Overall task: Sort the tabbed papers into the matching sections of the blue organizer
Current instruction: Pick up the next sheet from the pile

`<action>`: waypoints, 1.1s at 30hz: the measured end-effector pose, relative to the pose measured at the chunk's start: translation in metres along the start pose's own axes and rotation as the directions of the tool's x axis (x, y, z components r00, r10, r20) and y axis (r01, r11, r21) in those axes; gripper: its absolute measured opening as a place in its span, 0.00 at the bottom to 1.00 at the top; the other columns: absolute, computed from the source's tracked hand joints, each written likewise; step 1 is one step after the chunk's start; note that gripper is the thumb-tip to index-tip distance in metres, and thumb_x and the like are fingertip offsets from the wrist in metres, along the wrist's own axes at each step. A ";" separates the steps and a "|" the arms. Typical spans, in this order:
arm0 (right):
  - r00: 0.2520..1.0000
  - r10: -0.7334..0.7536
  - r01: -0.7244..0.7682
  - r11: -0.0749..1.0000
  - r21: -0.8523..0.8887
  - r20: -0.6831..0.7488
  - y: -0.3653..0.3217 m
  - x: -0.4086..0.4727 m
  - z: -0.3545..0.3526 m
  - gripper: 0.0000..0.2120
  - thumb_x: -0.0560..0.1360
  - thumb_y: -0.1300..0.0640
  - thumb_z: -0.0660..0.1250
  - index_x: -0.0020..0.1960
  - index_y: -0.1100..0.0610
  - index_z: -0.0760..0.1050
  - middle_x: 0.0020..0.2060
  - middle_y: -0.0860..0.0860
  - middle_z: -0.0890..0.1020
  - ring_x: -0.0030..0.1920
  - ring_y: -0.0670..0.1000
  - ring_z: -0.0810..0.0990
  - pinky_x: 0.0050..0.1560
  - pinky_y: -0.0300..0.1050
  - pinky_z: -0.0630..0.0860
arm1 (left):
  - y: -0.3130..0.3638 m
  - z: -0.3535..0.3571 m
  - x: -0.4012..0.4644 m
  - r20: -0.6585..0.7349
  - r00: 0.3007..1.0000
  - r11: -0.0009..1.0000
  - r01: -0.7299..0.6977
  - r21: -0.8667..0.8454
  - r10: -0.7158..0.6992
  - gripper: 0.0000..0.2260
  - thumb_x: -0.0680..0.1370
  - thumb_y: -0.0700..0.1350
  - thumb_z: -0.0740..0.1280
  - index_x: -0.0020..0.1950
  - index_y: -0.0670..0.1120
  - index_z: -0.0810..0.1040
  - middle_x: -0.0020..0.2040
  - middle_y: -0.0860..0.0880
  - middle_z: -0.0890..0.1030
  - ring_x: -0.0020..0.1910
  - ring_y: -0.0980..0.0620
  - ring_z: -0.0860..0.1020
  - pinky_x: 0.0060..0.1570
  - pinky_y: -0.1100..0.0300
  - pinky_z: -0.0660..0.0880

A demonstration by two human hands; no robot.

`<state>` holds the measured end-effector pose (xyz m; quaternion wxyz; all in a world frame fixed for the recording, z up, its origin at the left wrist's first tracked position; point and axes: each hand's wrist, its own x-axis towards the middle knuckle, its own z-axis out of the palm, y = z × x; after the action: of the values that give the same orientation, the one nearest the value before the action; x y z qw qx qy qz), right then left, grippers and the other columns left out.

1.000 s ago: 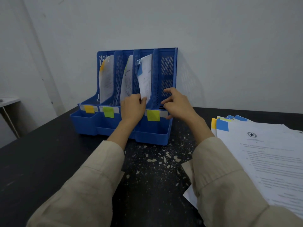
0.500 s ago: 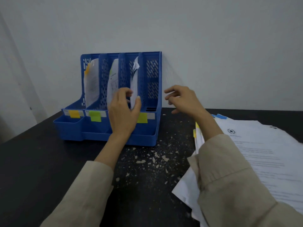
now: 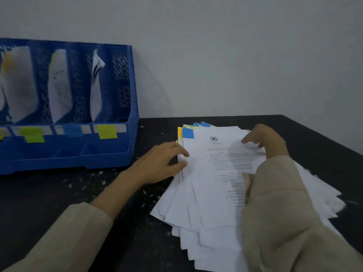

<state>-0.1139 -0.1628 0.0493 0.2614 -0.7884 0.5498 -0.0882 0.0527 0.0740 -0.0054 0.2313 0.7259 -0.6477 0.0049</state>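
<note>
With the left hand (image 3: 161,163) pinching the near-side edge of the fanned paper stack (image 3: 212,185) and the right hand (image 3: 265,141) resting loose on top, several sheets may lift together, misfiling tabs in the blue organizer (image 3: 78,154) left of both hands.

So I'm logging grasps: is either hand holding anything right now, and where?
The left hand pinches the left edge of the paper stack, just below the blue tab. The right hand only rests on the top sheet, gripping nothing.
</note>
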 end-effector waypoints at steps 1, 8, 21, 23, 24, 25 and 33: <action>0.999 0.032 -0.032 0.999 0.014 -0.016 0.008 0.001 -0.001 0.28 0.72 0.57 0.72 0.67 0.64 0.67 0.62 0.59 0.74 0.61 0.61 0.75 0.59 0.56 0.73 | 0.001 0.003 0.000 0.040 0.999 1.000 0.007 0.015 -0.007 0.13 0.79 0.53 0.62 0.63 0.53 0.74 0.63 0.56 0.73 0.62 0.58 0.69 0.64 0.59 0.66; 0.994 0.092 -0.083 0.983 0.161 -0.053 0.027 0.005 -0.001 0.35 0.63 0.58 0.80 0.64 0.66 0.69 0.61 0.60 0.74 0.61 0.61 0.74 0.61 0.58 0.73 | 0.002 0.015 -0.003 0.188 0.981 0.998 0.030 0.058 -0.041 0.19 0.80 0.55 0.59 0.71 0.57 0.68 0.73 0.53 0.65 0.70 0.56 0.63 0.70 0.57 0.58; 0.854 -0.237 0.317 0.943 0.101 -0.463 0.020 0.008 -0.003 0.10 0.78 0.64 0.62 0.51 0.66 0.81 0.46 0.60 0.82 0.46 0.58 0.80 0.46 0.43 0.73 | -0.005 0.018 -0.003 0.229 0.971 0.996 0.044 0.077 -0.061 0.25 0.78 0.63 0.55 0.73 0.56 0.63 0.73 0.53 0.65 0.71 0.56 0.62 0.72 0.50 0.58; 0.829 -0.242 0.370 0.913 0.170 -0.504 0.017 0.007 -0.002 0.11 0.78 0.63 0.61 0.56 0.65 0.79 0.50 0.59 0.82 0.52 0.57 0.79 0.50 0.38 0.70 | -0.005 0.019 -0.003 0.224 0.973 0.997 0.040 0.070 -0.055 0.25 0.78 0.62 0.55 0.73 0.57 0.63 0.73 0.53 0.65 0.71 0.56 0.62 0.72 0.50 0.58; 0.817 -0.238 0.395 0.895 0.209 -0.526 0.016 0.005 -0.003 0.12 0.79 0.64 0.61 0.59 0.65 0.78 0.53 0.58 0.81 0.54 0.56 0.78 0.52 0.37 0.68 | -0.005 0.019 -0.003 0.226 0.972 0.997 0.043 0.068 -0.057 0.26 0.77 0.64 0.54 0.73 0.57 0.63 0.73 0.54 0.65 0.71 0.57 0.62 0.72 0.50 0.58; 0.803 -0.237 0.421 0.875 0.240 -0.547 0.014 0.004 -0.005 0.12 0.79 0.63 0.60 0.59 0.65 0.77 0.53 0.58 0.80 0.53 0.54 0.77 0.53 0.37 0.67 | -0.005 0.018 -0.003 0.231 0.971 0.997 0.044 0.066 -0.058 0.28 0.76 0.66 0.53 0.73 0.57 0.64 0.73 0.54 0.65 0.71 0.57 0.62 0.72 0.51 0.58; 0.754 -0.312 0.617 0.638 0.461 -0.578 -0.012 -0.010 -0.015 0.09 0.79 0.60 0.59 0.43 0.59 0.75 0.35 0.48 0.73 0.36 0.44 0.69 0.38 0.31 0.66 | 0.008 0.009 0.000 -0.104 0.983 0.954 0.119 -0.275 -0.153 0.26 0.77 0.56 0.61 0.74 0.53 0.62 0.73 0.53 0.62 0.70 0.58 0.61 0.72 0.59 0.58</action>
<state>-0.1141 -0.1558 0.0697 0.3419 -0.7288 0.3028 -0.5102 0.0428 0.0705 -0.0106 0.3666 0.7293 -0.5752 -0.0534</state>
